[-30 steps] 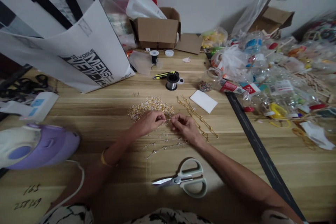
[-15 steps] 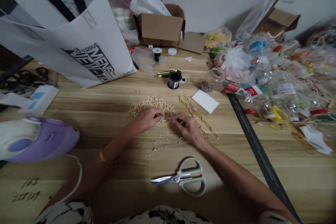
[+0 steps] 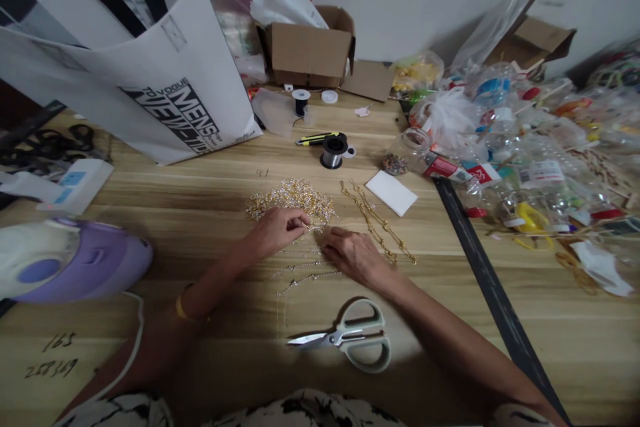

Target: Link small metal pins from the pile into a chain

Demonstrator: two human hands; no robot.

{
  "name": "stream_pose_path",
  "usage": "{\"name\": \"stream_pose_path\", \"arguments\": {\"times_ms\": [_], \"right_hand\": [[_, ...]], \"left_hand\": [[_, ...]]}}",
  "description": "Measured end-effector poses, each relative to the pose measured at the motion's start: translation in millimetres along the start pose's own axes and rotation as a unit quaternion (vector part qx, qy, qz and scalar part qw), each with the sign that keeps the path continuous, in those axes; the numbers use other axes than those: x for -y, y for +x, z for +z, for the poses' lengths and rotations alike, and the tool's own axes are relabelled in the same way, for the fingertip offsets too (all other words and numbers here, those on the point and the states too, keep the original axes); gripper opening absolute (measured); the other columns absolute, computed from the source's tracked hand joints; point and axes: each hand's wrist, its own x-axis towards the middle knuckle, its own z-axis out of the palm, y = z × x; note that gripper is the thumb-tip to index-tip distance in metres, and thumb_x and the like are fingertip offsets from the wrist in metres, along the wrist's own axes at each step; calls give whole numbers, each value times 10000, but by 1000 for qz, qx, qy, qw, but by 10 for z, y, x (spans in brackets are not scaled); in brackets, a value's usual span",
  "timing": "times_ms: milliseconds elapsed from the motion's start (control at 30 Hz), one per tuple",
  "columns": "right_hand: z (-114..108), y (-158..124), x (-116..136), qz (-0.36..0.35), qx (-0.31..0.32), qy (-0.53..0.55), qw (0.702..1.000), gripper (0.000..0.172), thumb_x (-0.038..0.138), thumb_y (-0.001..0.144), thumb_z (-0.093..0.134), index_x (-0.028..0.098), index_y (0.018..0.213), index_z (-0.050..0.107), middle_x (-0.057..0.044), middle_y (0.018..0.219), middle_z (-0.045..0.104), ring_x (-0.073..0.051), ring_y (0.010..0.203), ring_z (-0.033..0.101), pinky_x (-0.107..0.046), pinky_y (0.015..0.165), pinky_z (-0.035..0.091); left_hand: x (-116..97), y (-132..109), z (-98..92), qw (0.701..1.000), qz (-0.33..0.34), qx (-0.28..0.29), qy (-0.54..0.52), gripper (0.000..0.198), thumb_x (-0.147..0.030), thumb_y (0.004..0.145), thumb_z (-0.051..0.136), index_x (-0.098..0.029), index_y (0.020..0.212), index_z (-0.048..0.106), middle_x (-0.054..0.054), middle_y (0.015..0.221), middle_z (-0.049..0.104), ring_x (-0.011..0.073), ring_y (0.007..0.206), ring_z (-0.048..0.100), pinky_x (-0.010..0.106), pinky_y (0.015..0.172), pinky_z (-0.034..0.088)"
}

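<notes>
A heap of gold and silver beaded chain (image 3: 290, 197) lies on the wooden table. At its front edge my left hand (image 3: 280, 228) is closed in a pinch on a thin bit of chain (image 3: 315, 227). My right hand (image 3: 353, 253) faces it from the right, fingers curled down close to the table; what they hold, if anything, is hidden. Silver chain strands (image 3: 305, 277) are laid out below both hands, their right ends by my right hand. Two gold chains (image 3: 377, 220) lie to the right of the heap. Grey-handled scissors (image 3: 350, 335) rest nearer me, blades slightly apart.
Behind the heap are a wire spool (image 3: 333, 150), a yellow-black cutter knife (image 3: 320, 139) and a black thread spool (image 3: 301, 103). A white pad (image 3: 391, 192) and a tipped jar of beads (image 3: 407, 150) lie right. Plastic bottles (image 3: 525, 133) crowd the far right; a purple appliance (image 3: 85, 260) stands left.
My right hand has turned lower and flatter, its fingers now tucked down towards the table. My left forearm has shifted slightly left, its hand still pinching at the heap's edge.
</notes>
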Motion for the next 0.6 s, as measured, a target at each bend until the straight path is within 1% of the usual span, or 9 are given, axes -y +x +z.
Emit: {"name": "stream_pose_path", "arguments": {"times_ms": [67,167,267,367,467,533,600], "right_hand": [[-41,-18,18,10,29,-48,998,198,242,916,408,172,895,592,-61,892,619,-143,764,579,-228,611,325],[-70,-35,34,27,50,-97,994,210,252,920,399,158,892,585,-76,882,624,-156,732,583,-245,577,307],[-80,-54,41,43,55,-135,988,236,247,928,382,143,872,587,-97,862,626,-177,727,589,-262,552,293],[-118,-83,64,49,46,-152,986,215,224,922,394,137,862,580,-107,863,622,-182,720,593,-265,544,290],[-170,-109,117,30,18,-127,991,200,237,920,406,143,863,573,-91,856,615,-169,711,589,-255,556,299],[-177,-111,162,4,0,-72,997,205,266,923,409,158,872,575,-73,865,611,-153,711,582,-244,571,315],[-141,-98,205,-25,-19,11,999,171,264,913,436,168,904,577,-56,874,610,-141,720,574,-235,598,342]], "left_hand": [[7,-38,11,998,-22,-8,-62,124,-226,706,613,-133,785,638,-6,623,623,105,569,558,201,553,419],[5,-101,13,990,-53,-27,-129,122,-237,676,650,-127,708,608,-15,605,601,95,560,551,191,541,422],[19,-173,0,985,-71,-39,-151,134,-248,676,661,-122,684,617,-12,597,608,92,553,548,188,531,418],[66,-248,-13,984,-68,-42,-162,130,-256,701,654,-126,697,648,2,642,647,102,595,574,194,563,435],[105,-317,-12,981,-72,-36,-177,139,-272,715,658,-137,739,679,14,705,680,119,660,602,207,619,454],[109,-355,3,979,-77,-29,-187,149,-279,715,662,-141,763,692,22,736,694,131,688,614,214,639,461],[97,-385,29,976,-78,-23,-202,154,-277,710,665,-140,775,696,26,733,697,137,686,619,218,639,465]]}}
